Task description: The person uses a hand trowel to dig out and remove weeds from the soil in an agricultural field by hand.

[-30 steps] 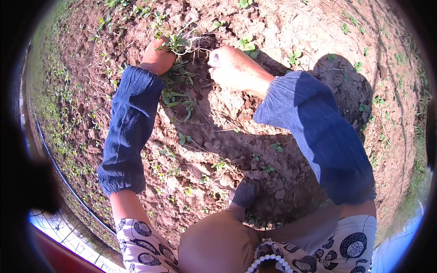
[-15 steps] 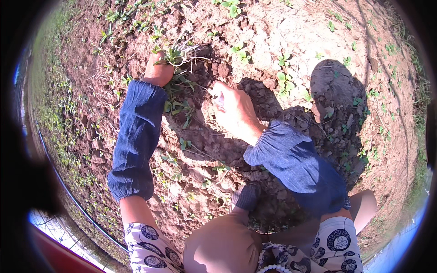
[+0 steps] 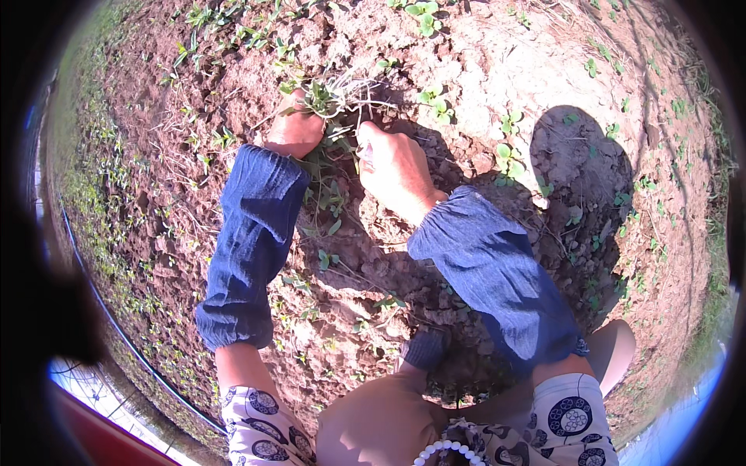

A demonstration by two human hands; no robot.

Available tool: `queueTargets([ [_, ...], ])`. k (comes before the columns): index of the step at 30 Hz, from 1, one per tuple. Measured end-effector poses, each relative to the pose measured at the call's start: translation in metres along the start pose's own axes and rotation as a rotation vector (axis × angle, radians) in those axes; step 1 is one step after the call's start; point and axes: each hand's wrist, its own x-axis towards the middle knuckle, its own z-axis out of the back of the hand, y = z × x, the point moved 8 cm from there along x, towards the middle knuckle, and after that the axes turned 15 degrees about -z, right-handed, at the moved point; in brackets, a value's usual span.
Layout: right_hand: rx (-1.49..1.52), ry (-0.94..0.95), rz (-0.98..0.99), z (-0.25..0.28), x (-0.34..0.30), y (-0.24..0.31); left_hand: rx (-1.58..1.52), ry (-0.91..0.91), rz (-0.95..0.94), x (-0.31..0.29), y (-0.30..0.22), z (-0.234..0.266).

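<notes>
My left hand (image 3: pixel 297 132) is closed round a bunch of pulled weeds (image 3: pixel 326 98), held just over the soil. Green leaves and pale, stringy roots stick out past its fingers to the right. Close beside the roots, my right hand (image 3: pixel 398 172) is closed with its fingertips together, pointing at the bunch. Whatever sits in its fingers is hidden or too small to make out. Dark blue sleeve covers wrap both forearms. Below the hands, more low green weeds (image 3: pixel 330 198) grow in the shaded soil.
Round-leaved seedlings (image 3: pixel 509 159) stand in a row on the dry soil to the right. Small weeds (image 3: pixel 186 54) dot the ground on the left. My bent knee (image 3: pixel 381 423) and dark-socked foot (image 3: pixel 426 347) are near the lower middle. A thin blue hose (image 3: pixel 128 346) curves along the left side.
My left hand has moved right with the weed bunch, toward my right hand. The right hand has risen slightly, and the gap between them has narrowed. The view has shifted a little.
</notes>
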Motion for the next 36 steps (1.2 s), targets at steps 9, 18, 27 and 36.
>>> queueTargets([
  [9,0.043,0.109,-0.011,0.029,-0.028,0.003,-0.537,-0.355,0.462,-0.044,0.023,0.07],
  [18,-0.029,0.101,0.055,0.095,-0.087,0.017,-1.048,-0.343,0.855,-0.115,0.0,0.089],
  [27,-0.272,0.04,0.115,0.095,-0.064,0.032,0.019,0.291,0.268,0.066,-0.02,0.032],
  [36,-0.096,0.075,0.104,0.045,-0.024,-0.003,-0.233,0.078,0.544,0.038,-0.002,0.026],
])
